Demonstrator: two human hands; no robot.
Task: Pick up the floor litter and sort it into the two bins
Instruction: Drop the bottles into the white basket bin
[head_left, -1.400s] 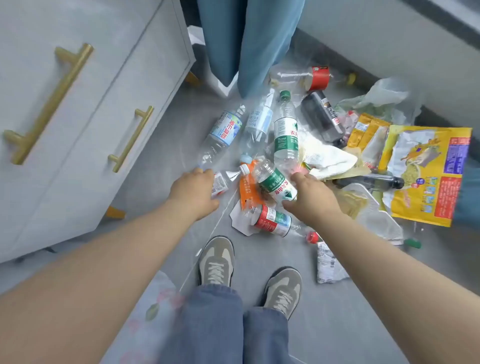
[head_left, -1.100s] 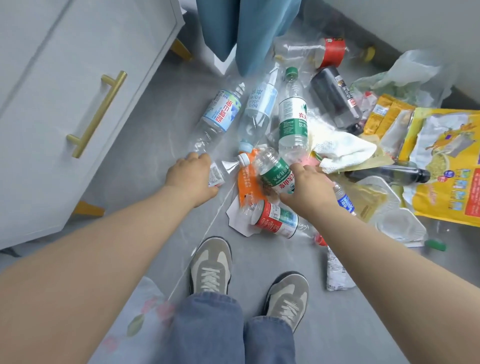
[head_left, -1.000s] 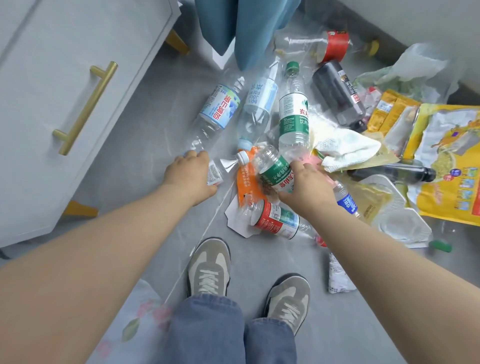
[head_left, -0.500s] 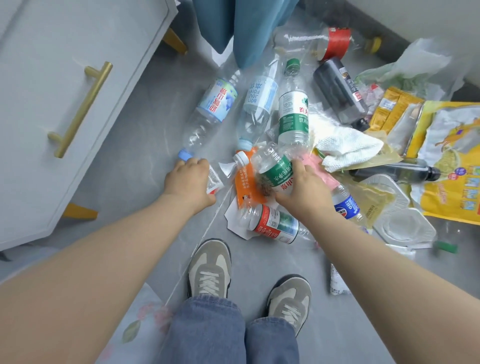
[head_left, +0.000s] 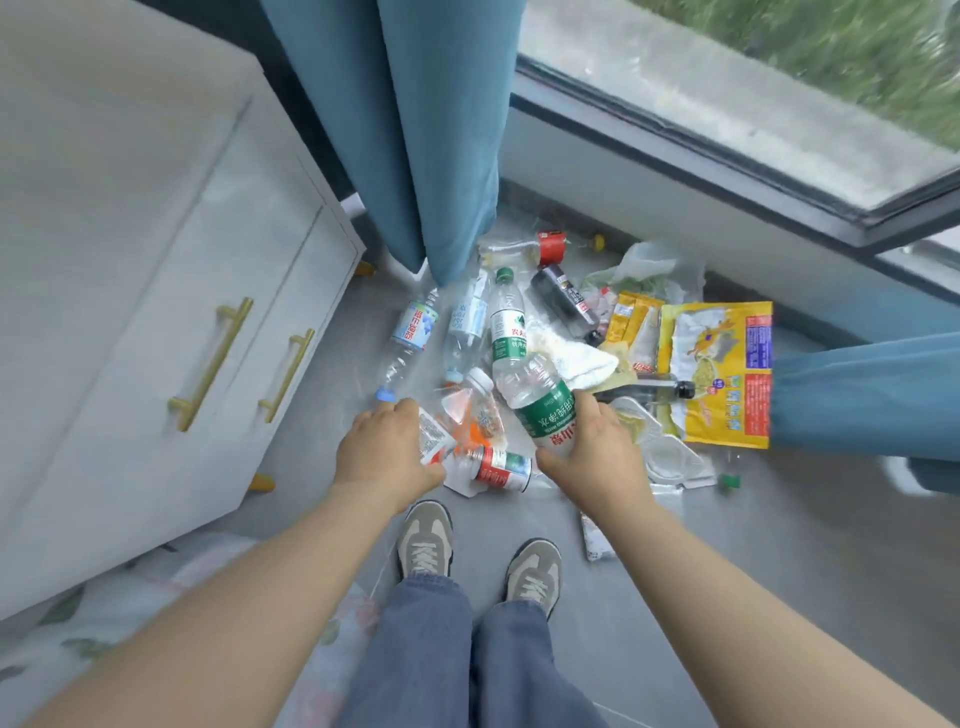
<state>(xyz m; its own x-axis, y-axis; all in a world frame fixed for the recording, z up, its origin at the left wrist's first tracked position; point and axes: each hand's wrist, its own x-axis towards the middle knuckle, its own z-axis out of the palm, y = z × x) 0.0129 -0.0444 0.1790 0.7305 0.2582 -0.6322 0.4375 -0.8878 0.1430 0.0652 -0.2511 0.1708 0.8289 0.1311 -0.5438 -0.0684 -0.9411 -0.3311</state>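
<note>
Litter lies heaped on the grey floor under a window. My right hand (head_left: 592, 457) grips a clear green-labelled bottle (head_left: 537, 400), lifted and tilted up to the left. My left hand (head_left: 382, 449) holds a crumpled clear white-capped bottle (head_left: 457, 410) by its labelled end. Under them rests a small red-and-green labelled bottle (head_left: 501, 467) on white paper. Further back lie a blue-labelled bottle (head_left: 410, 332), another green-labelled bottle (head_left: 506, 322), a dark bottle (head_left: 563, 301), a white cloth (head_left: 576, 358) and a big yellow bag (head_left: 719, 369). No bin is in view.
A white cabinet with gold handles (head_left: 208, 364) stands at the left. Blue curtains hang at the back (head_left: 426, 130) and at the right (head_left: 862, 395). My shoes (head_left: 426, 540) stand just short of the pile. A floral plastic sheet (head_left: 130, 613) lies at lower left.
Both hands have risen with their bottles off the pile. The green-labelled bottle now tilts upward in my right hand. The view has pulled back and up, showing the window.
</note>
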